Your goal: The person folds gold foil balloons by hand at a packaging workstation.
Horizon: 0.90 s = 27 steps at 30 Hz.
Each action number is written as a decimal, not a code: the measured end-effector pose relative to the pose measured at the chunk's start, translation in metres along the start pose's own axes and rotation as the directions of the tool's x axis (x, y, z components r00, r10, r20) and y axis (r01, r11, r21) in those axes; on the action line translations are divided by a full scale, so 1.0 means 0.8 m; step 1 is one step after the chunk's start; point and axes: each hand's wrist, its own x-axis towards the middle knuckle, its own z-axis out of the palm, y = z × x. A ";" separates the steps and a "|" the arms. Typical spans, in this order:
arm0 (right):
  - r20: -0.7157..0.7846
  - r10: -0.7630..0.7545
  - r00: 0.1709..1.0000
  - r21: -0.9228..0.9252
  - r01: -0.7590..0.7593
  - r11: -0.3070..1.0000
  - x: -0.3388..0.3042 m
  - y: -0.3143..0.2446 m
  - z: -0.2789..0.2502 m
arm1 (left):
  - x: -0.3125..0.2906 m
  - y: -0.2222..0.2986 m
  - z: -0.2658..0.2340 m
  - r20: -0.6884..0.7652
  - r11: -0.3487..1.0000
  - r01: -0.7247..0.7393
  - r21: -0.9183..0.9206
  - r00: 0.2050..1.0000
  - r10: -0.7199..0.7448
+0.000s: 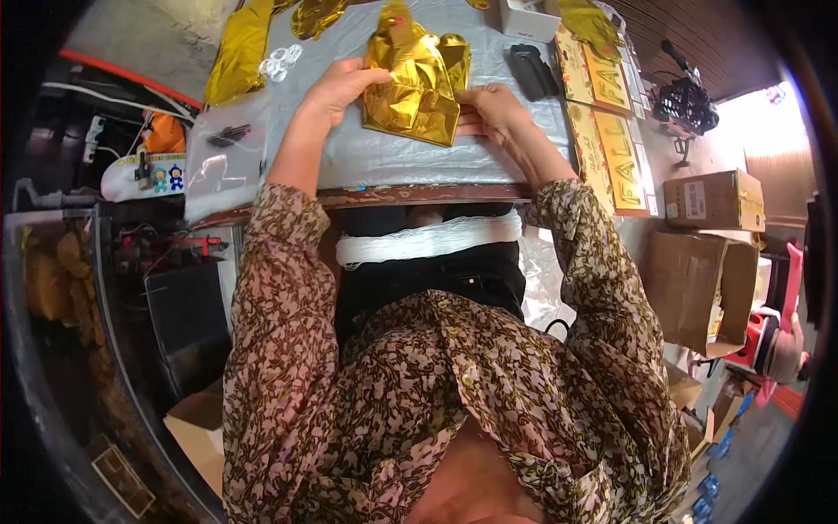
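A shiny gold foil balloon, deflated and folded roughly flat, lies over the far part of the covered table in front of me. My left hand grips its left edge, thumb on top and the other fingers mostly hidden. At the right edge, my right hand pinches the foil between thumb and fingers. A tan patch with a small red mark shows near the foil's top. Left of my left hand are several clear rings and another piece of gold foil.
Silvery-grey plastic sheeting covers the table. Toward its right side are a black plastic tray, a white box and printed yellow-and-red packs. A clear bag lies at the left edge. White string crosses my lap. Cardboard boxes stand at right.
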 end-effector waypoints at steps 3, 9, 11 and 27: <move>-0.092 -0.091 0.992 0.115 0.101 0.988 -0.011 0.009 0.009 | -0.037 0.014 -0.023 0.047 0.982 -0.183 0.049 0.982 0.181; -0.264 -0.146 0.953 0.222 0.207 0.953 -0.003 0.010 0.015 | -0.107 -0.025 -0.089 0.111 0.964 -0.249 0.094 0.965 0.238; -0.278 -0.139 0.950 0.193 0.197 0.961 0.003 0.007 0.021 | -0.128 -0.056 -0.087 -0.069 0.924 -0.345 0.163 0.931 0.359; -0.108 -0.641 0.760 -0.976 0.043 0.215 -0.041 -0.036 0.024 | -0.151 -0.067 -0.036 -0.131 0.481 -0.410 0.775 0.640 0.757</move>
